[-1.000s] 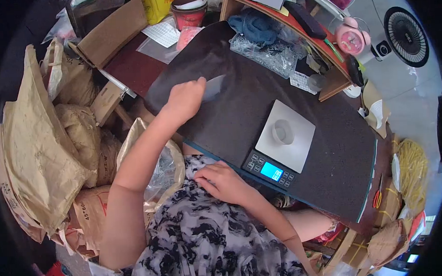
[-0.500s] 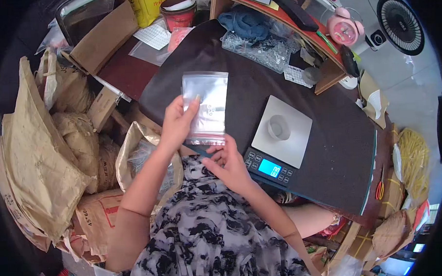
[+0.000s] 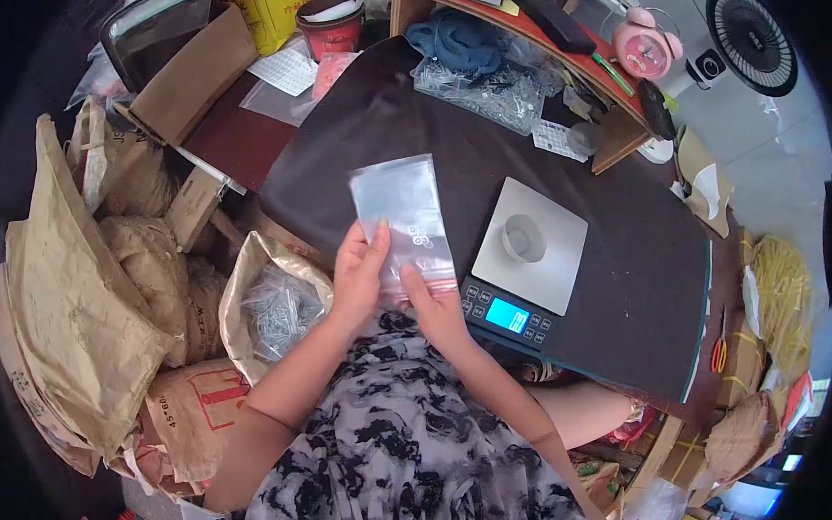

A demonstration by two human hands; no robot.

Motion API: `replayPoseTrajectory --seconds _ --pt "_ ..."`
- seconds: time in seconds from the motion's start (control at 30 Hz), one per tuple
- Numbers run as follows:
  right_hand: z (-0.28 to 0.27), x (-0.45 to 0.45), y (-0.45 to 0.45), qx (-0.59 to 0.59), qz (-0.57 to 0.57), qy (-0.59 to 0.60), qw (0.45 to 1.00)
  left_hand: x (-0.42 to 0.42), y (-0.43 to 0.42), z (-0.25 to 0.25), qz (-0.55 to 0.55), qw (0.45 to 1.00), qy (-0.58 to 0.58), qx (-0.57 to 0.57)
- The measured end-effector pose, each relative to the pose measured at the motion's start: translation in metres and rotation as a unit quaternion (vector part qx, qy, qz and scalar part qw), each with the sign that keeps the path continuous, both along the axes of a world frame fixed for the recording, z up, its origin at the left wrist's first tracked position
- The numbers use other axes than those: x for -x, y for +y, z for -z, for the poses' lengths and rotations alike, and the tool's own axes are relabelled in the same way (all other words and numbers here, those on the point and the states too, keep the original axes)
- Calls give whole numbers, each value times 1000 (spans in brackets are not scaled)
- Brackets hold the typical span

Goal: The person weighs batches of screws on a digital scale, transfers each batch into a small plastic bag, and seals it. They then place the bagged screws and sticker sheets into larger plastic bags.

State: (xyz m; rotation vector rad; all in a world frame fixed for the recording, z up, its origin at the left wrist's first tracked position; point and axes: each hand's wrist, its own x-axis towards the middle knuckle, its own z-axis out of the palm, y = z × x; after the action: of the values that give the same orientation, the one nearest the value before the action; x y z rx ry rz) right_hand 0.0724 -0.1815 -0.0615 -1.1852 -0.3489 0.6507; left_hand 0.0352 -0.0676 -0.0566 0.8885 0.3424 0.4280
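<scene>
A clear plastic zip bag, or a thin stack of them, is held between my hands above the near edge of the dark mat. My left hand grips its left side, thumb on top and the other fingers underneath. At the lower edge, near the reddish zip strip, my right hand pinches it with the thumb over the front. To the right lies a digital scale with a lit blue display. On its plate stands a small translucent cup.
Left of my lap, an open sack holds metal screws or nails in plastic. Beyond the dark mat sits a clear tray of small hardware under a wooden shelf. Scissors lie at the right edge.
The bag has come lower and slightly right, and tilted. My right hand has closed on its lower edge, where its fingers were loosely apart before. My left hand has moved down with the bag.
</scene>
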Motion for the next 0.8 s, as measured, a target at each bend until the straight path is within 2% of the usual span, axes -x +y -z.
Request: replayPoseTrajectory --seconds 0.23,0.33,0.37,0.43,0.47,0.53,0.57,0.67,0.7,0.73,0.8 --pt "-11 -4 0 -50 86 -29 995 0 -5 -3 -7 993 -38 110" --pt "-4 -6 -12 87 61 -89 990 1 10 -7 23 988 -67 139" --pt "-6 -11 -15 97 40 -171 980 2 11 -12 40 986 -57 149" --pt "-19 -22 -16 112 -2 -332 937 6 18 -9 148 977 -23 151" --pt "-27 -25 -15 107 29 -409 906 7 20 -9 201 968 -5 151" --pt "-45 -29 -13 95 91 -552 823 12 17 -16 239 958 45 150" --pt "-51 -32 -15 82 64 -550 828 12 16 -17 268 953 51 132" --pt "-25 -40 -21 4 -112 -418 901 13 22 -12 330 938 28 99" --pt "-30 -40 -27 38 -122 -450 884 12 25 -8 329 940 21 90" --pt "-29 -35 -30 64 -81 -418 902 11 29 -2 327 941 13 80" --pt "-27 -23 -36 113 2 -351 929 -3 54 6 234 963 59 -118"
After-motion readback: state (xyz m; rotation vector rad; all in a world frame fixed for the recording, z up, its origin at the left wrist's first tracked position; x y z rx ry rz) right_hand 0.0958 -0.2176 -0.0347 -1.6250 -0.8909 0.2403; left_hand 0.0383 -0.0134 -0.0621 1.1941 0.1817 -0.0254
